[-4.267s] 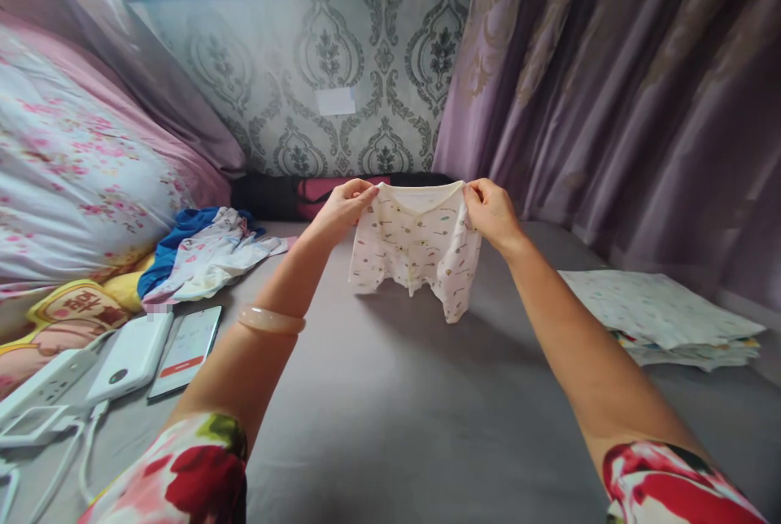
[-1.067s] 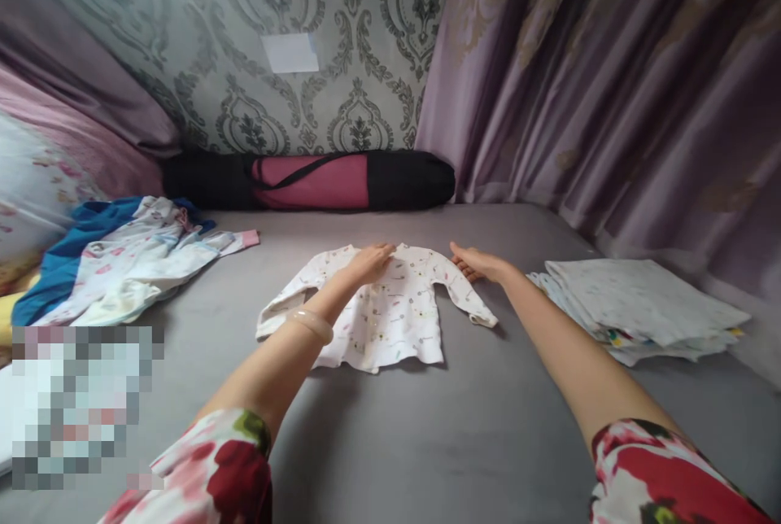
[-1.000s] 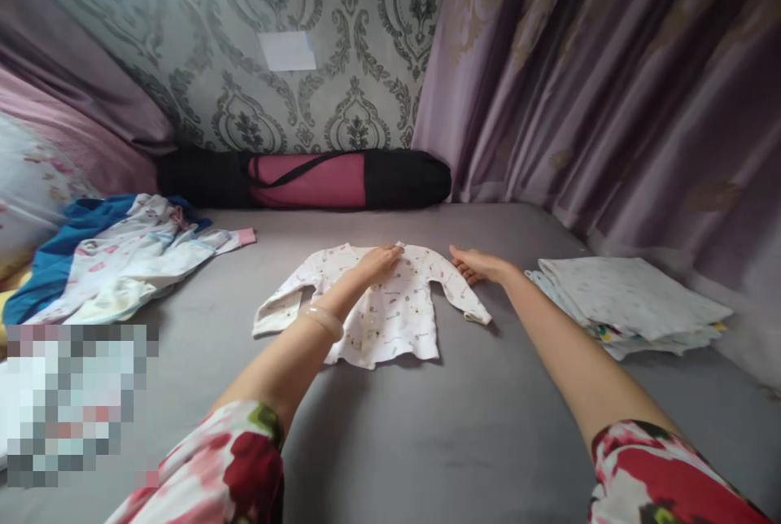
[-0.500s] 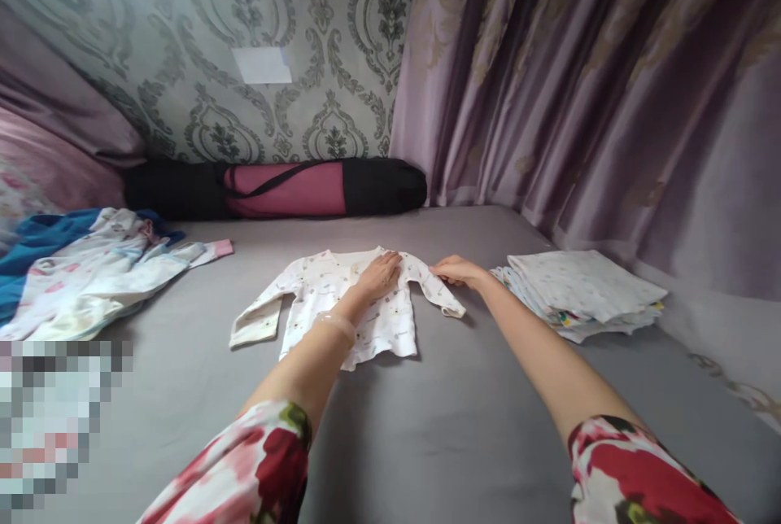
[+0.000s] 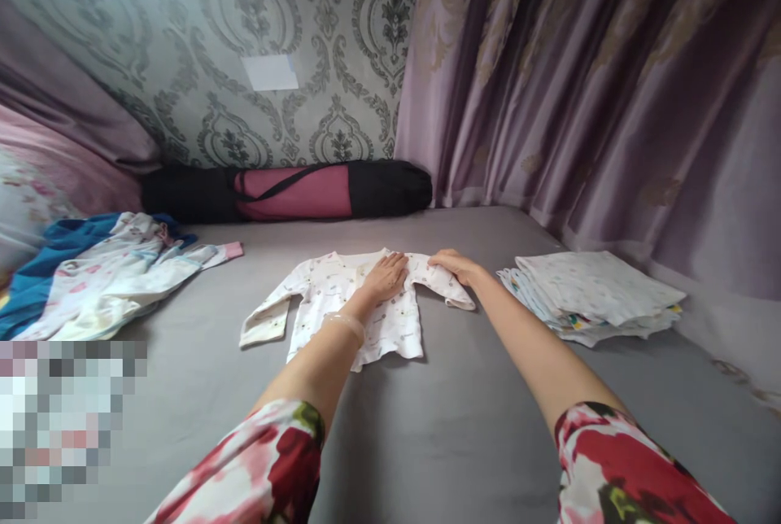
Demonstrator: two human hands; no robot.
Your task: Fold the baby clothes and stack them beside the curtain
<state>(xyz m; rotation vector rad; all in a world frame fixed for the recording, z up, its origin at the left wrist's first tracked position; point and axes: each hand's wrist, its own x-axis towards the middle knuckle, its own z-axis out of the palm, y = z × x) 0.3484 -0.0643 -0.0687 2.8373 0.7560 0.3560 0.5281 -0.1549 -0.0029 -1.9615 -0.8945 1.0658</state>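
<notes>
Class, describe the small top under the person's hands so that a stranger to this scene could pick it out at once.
Start at the grey bed surface below the purple curtain. In its middle lies the small white top, spread flat with sleeves out. Unlike the folded stack and the crumpled pile, both hands rest on it.

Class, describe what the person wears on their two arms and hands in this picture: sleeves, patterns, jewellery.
Both arms are bare from above the elbow down. Each upper arm has a short floral sleeve, white with large red flowers and touches of pink and green: left sleeve, right sleeve. The left wrist carries a pale, smooth, translucent bangle. The left hand and right hand show no gloves or visible rings.
</notes>
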